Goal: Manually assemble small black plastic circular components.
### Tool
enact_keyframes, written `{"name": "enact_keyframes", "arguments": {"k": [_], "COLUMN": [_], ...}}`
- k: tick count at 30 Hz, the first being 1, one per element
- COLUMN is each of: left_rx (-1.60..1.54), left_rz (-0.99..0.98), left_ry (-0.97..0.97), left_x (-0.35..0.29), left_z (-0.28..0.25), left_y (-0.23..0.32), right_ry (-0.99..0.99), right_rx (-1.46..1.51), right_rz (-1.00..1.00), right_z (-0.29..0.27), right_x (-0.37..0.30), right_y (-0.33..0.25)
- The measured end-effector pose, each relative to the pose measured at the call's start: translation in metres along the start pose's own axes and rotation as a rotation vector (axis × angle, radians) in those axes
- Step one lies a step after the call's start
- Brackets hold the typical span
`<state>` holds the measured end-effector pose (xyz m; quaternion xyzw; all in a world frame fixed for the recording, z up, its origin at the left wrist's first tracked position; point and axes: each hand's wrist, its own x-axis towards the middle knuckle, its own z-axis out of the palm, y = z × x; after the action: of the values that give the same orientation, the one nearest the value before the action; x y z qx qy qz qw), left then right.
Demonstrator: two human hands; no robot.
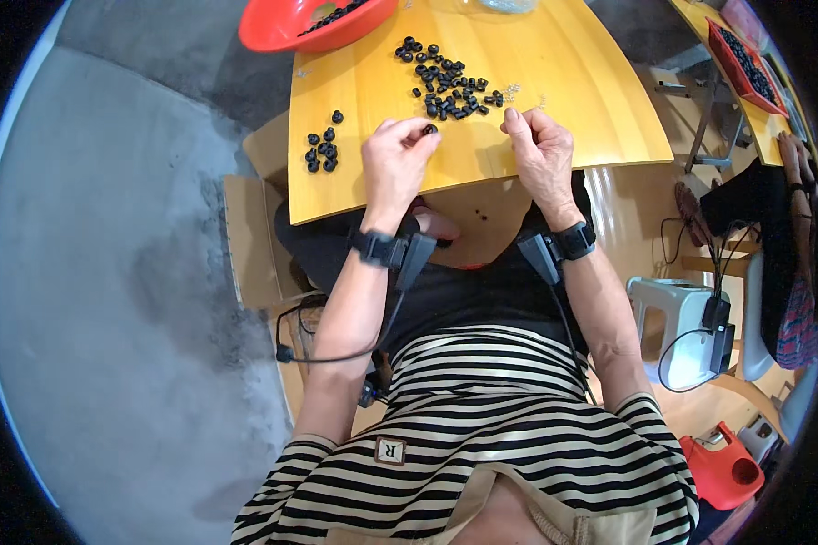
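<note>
Over the near edge of the yellow table (600, 109), my left hand (394, 168) pinches a small round black part (430, 129) between thumb and fingertips. Level with it, a short gap to the right, my right hand (543, 156) is closed with thumb against curled fingers; whatever it may hold is hidden. Just beyond both hands lies a loose pile of small black parts (447, 84). Some tiny clear pieces (513, 92) are scattered beside the pile, near my right hand. Left of my left hand sits a smaller group of black knob-like parts (324, 150).
A red basin (323, 38) with black parts stands at the table's far left corner. Far right, another table bears a red tray (745, 65) of black parts, with a person's hand (793, 159) near it. Below are a cardboard box (253, 241) and a white stool (680, 331).
</note>
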<state>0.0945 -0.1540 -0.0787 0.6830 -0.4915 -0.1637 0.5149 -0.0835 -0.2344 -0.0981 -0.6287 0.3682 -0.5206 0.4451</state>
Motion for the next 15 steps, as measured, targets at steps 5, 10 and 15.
{"name": "enact_keyframes", "arguments": {"k": [5,10,15], "left_rx": [-0.328,-0.401,-0.337], "left_rz": [0.107,0.175,0.133], "left_ry": [-0.103,-0.191,-0.321], "left_x": [-0.043,-0.075,-0.107], "left_z": [-0.021,-0.024,-0.023], "left_y": [0.033,0.051,0.052], "right_ry": [-0.297,-0.627,-0.676], "right_rx": [0.426,0.704,0.829], "right_rz": [0.443,0.565,0.840], "right_z": [-0.012,-0.009,-0.032], "right_x": [-0.027,-0.063,-0.087], "right_y": [-0.035,-0.050,-0.052]}}
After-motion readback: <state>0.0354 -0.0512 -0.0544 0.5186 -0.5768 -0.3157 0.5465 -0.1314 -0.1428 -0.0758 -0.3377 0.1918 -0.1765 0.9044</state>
